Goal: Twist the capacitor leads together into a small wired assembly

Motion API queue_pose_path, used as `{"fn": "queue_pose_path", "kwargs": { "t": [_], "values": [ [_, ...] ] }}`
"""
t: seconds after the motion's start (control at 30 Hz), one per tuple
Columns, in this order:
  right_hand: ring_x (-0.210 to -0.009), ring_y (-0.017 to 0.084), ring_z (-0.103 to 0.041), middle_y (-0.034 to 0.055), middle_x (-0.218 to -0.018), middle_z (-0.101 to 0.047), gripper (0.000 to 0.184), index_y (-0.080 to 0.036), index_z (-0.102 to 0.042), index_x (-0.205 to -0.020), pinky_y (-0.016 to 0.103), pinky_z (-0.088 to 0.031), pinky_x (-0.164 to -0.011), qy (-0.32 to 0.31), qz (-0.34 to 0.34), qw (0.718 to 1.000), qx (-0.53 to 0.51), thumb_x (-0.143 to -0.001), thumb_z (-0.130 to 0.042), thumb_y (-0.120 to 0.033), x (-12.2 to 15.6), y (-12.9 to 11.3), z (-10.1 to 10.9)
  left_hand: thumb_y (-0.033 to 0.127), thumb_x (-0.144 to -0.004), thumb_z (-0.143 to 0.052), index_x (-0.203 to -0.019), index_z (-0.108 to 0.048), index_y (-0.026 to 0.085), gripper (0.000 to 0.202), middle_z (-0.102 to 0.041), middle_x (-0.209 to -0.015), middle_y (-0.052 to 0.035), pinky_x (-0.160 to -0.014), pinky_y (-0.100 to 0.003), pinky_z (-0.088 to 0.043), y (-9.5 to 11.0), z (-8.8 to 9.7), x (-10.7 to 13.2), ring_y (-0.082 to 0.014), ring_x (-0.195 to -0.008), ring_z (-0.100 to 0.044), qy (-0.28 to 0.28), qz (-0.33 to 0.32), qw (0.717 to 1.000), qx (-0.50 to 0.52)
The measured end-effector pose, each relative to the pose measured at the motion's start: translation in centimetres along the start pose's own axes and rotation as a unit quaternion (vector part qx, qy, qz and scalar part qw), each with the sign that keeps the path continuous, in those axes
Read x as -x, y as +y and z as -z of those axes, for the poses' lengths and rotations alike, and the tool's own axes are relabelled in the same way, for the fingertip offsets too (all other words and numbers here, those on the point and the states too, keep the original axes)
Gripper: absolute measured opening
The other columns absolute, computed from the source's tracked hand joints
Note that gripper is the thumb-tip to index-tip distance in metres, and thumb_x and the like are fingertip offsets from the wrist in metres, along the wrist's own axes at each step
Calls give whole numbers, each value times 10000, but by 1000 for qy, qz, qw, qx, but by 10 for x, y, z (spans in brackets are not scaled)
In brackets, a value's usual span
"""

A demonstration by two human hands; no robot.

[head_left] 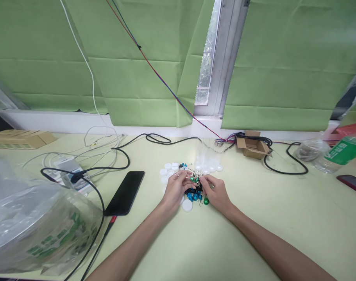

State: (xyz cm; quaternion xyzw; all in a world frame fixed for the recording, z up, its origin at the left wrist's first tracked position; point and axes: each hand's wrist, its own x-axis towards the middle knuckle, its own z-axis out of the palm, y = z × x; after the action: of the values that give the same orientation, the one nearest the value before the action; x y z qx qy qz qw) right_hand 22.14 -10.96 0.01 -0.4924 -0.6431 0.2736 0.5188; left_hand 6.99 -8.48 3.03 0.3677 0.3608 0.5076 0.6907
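Both my hands meet over a small pile at the middle of the table. My left hand (pixel 177 187) is closed on small shiny green pieces (pixel 193 179) with thin metal wires sticking out to the left. The fingers of my right hand (pixel 215 191) are pinched together at the right end of these green pieces; what exactly they grip is too small to make out. Beneath the hands lie blue pieces (pixel 195 196), dark bits and thin wires. A round green piece (pixel 206 201) rests beside my right hand. White round caps (pixel 187 205) lie around my left hand.
Clear plastic tubes (pixel 207 159) lie behind the pile. To the left are a black phone (pixel 125 193), a power strip (pixel 74 173) with cables and a large plastic bag (pixel 49 230). An open cardboard box (pixel 253 148), a bottle (pixel 340 154) and another phone (pixel 352 184) are on the right.
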Motion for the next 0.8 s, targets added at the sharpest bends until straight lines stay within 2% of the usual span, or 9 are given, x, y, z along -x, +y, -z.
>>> {"fn": "queue_pose_path", "kwargs": {
  "t": [0.17,0.33,0.43,0.57,0.8],
  "values": [
    [-484,117,-478,-29,-525,-508,360,-183,-549,-684,246,-404,-530,6,-7,1000,-6,-946,-474,-418,-1,1,0,266,-842,-623,-832,-631,113,153,-662,-677,-65,-634,-245,-541,-1,2,-2,-143,-600,-642,4,-2,1000,1],
    [-477,122,-478,-47,-525,-508,252,-180,-592,-891,246,-398,-510,5,-3,1000,-9,-935,-502,-411,1,2,0,258,-844,-617,-828,-628,113,146,-658,-682,-62,-629,-246,-541,0,2,-2,-143,-598,-641,5,-4,1000,2],
    [-502,126,-501,-49,-538,-529,214,-178,-591,-970,253,-416,-557,0,21,1000,8,-926,-528,-378,3,3,0,253,-852,-604,-826,-627,113,145,-650,-654,-52,-621,-235,-536,-1,2,-3,-134,-572,-634,9,-5,1000,5],
    [-532,130,-518,-50,-552,-539,188,-177,-585,-997,265,-432,-611,-10,44,999,15,-919,-534,-340,3,4,0,259,-856,-595,-827,-624,115,150,-616,-573,-31,-610,-228,-531,-1,3,-4,-133,-539,-630,15,-2,1000,6],
    [-527,135,-522,-50,-551,-531,185,-175,-584,-996,268,-428,-603,-12,39,999,14,-919,-527,-334,2,4,0,252,-863,-577,-843,-621,114,146,-632,-583,-46,-624,-235,-540,0,2,-3,-146,-562,-648,22,4,1000,4]
  ]
}}
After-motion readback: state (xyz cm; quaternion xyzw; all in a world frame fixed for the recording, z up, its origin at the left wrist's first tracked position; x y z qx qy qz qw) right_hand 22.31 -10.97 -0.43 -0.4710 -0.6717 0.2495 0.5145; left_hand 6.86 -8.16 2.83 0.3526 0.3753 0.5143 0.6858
